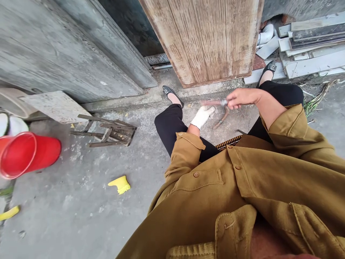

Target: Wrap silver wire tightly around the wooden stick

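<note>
A reddish-brown forked stick is above the concrete ground between my knees, slightly blurred. Silvery wire-like wrapping binds its joint. One branch runs left, while the other curves down toward me. My right hand, bare, has its fingers closed at the wrapped joint. My left hand wears a white glove, its fingers curled beside the left branch. Whether the glove grips that branch or something small cannot be made out. A striped woven seat edge shows between my legs.
A wooden door panel stands ahead, with stacked boards and a white pipe to its right. Leftward are a small wooden stool on its side, a red bucket and a yellow glove-like piece on the concrete.
</note>
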Motion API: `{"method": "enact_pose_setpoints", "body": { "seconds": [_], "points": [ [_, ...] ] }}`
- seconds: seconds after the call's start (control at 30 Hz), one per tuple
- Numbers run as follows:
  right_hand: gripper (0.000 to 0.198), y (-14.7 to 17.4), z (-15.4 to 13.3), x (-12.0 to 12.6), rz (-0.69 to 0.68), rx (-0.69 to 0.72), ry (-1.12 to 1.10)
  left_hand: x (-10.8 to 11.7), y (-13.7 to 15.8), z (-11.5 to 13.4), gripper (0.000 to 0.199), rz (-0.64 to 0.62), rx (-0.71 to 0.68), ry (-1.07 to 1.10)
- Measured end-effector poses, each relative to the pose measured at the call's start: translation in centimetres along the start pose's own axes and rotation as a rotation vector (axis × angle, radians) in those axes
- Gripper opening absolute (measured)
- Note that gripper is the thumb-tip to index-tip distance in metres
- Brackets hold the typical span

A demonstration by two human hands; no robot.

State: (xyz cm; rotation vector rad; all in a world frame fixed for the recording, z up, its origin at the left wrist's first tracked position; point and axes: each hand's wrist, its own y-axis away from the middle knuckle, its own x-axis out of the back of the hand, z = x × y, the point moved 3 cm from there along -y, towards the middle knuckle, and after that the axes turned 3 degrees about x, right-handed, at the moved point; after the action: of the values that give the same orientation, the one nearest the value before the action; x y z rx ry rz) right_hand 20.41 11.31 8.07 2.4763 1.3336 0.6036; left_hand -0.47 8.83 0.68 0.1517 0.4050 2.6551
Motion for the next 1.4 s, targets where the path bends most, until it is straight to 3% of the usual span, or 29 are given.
{"method": "enact_pose_setpoints", "body": {
  "seconds": [0.07,0.13,0.2,0.27,0.33,0.43,0.53,0.6,0.67,0.77,0.83,0.97,1.03,1.1,1.2,1.3,1.4],
  "points": [
    [0.026,0.5,0.2,2.0,0.384,0.034,-0.153,-0.8,0.2,0.3,0.021,-0.051,-0.009,0.009],
    [0.024,0.6,1.0,3.1,0.641,0.038,-0.275,-1.8,0.5,0.6,0.019,-0.134,-0.004,0.003],
    [0.021,0.2,1.9,3.6,0.766,-0.027,-0.265,-2.9,0.9,0.9,0.02,-0.226,0.011,0.009],
    [0.019,-0.4,2.5,3.6,0.771,-0.16,-0.062,-3.7,1.2,1.2,0.023,-0.328,0.011,0.032],
    [0.017,-1.1,2.7,3.1,0.671,-0.298,0.294,-3.9,1.5,1.4,0.03,-0.389,0.0,0.058],
    [0.018,-2.1,3.1,1.7,0.334,-0.43,0.716,-3.0,1.6,1.6,0.044,-0.372,-0.033,0.111],
    [0.018,-2.2,3.9,-0.6,-0.114,-0.449,0.684,-1.7,1.5,1.7,0.05,-0.278,-0.081,0.156],
    [0.018,-1.9,4.3,-1.5,-0.302,-0.42,0.581,-1.0,1.4,1.7,0.049,-0.227,-0.102,0.166],
    [0.018,-1.6,4.4,-1.6,-0.359,-0.372,0.519,-0.5,1.3,1.8,0.046,-0.17,-0.128,0.169],
    [0.02,-1.3,4.1,-0.8,-0.283,-0.295,0.54,0.0,1.2,1.9,0.043,-0.102,-0.143,0.169],
    [0.021,-1.1,3.9,-0.6,-0.283,-0.311,0.567,0.0,1.2,1.9,0.042,-0.123,-0.128,0.157],
    [0.025,-0.1,2.2,-2.1,-0.518,-0.248,0.331,0.0,1.0,1.5,0.038,-0.121,-0.157,0.114],
    [0.027,0.1,0.5,-2.5,-0.421,-0.105,0.167,0.1,0.6,1.0,0.035,-0.055,-0.161,0.091],
    [0.028,0.1,-0.7,-1.8,-0.11,0.03,0.012,0.0,0.2,0.3,0.032,-0.027,-0.133,0.063],
    [0.028,-0.1,-0.8,0.4,0.422,0.121,-0.121,-1.0,0.0,-0.4,0.032,-0.129,-0.087,0.029],
    [0.025,-0.6,0.7,2.1,0.704,0.009,-0.01,-2.5,0.2,-0.3,0.032,-0.257,-0.062,0.008],
    [0.022,-1.3,2.0,2.4,0.692,-0.245,0.392,-3.5,0.5,0.4,0.029,-0.334,-0.055,0.009]
  ]
}}
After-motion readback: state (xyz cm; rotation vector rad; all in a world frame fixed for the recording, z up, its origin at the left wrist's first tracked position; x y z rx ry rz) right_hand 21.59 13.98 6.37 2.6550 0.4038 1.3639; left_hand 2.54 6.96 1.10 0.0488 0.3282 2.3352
